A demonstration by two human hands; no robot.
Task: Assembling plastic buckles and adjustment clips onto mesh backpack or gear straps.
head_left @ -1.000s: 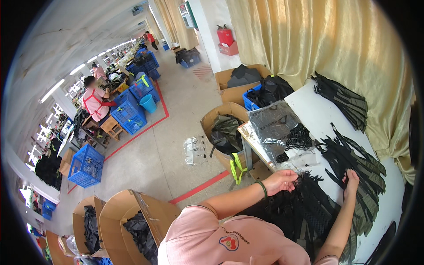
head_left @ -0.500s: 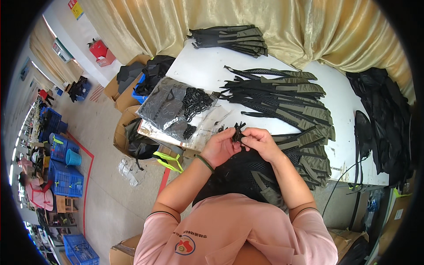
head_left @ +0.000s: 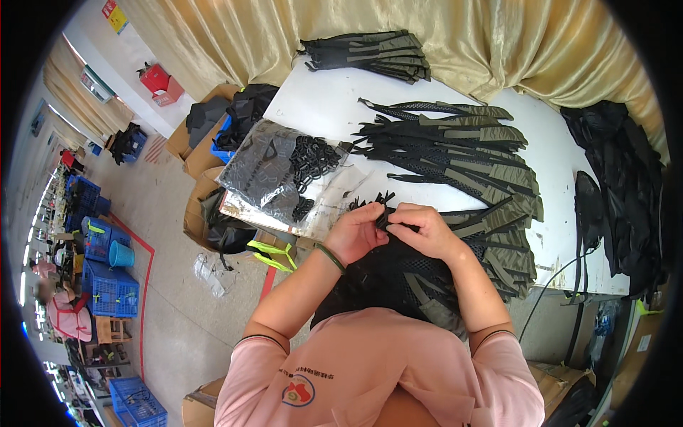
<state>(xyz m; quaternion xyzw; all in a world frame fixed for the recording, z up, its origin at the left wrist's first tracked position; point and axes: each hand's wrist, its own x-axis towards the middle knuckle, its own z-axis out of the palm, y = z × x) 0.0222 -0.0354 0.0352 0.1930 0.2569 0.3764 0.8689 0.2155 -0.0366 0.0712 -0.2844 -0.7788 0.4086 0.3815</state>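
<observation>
Close to the table's near edge, my left hand (head_left: 358, 233) and my right hand (head_left: 425, 233) meet, both closed on a black webbing strap (head_left: 383, 218). Fingers cover most of it; whether a buckle sits on it I cannot tell. Black strap ends stick up just beyond my left fingers. Black mesh-and-olive shoulder straps (head_left: 491, 171) lie in overlapping layers on the white table (head_left: 320, 107), and more black and olive material hangs over my lap. Left of my hands, a clear plastic bag (head_left: 257, 165) lies next to a heap of black plastic buckles (head_left: 313, 162).
Another strap bundle (head_left: 366, 55) lies by the gold curtain (head_left: 491, 43). Black bags (head_left: 615, 192) hang over the table's right side. Cardboard boxes (head_left: 199, 203) with black pieces stand left of the table. Blue crates (head_left: 114, 288) and a person (head_left: 67, 313) are farther left.
My right fingers have shifted their grip, with the hand turned slightly and a little lower against the strap. My left hand stays nearly in place. The whole view has tilted slightly.
</observation>
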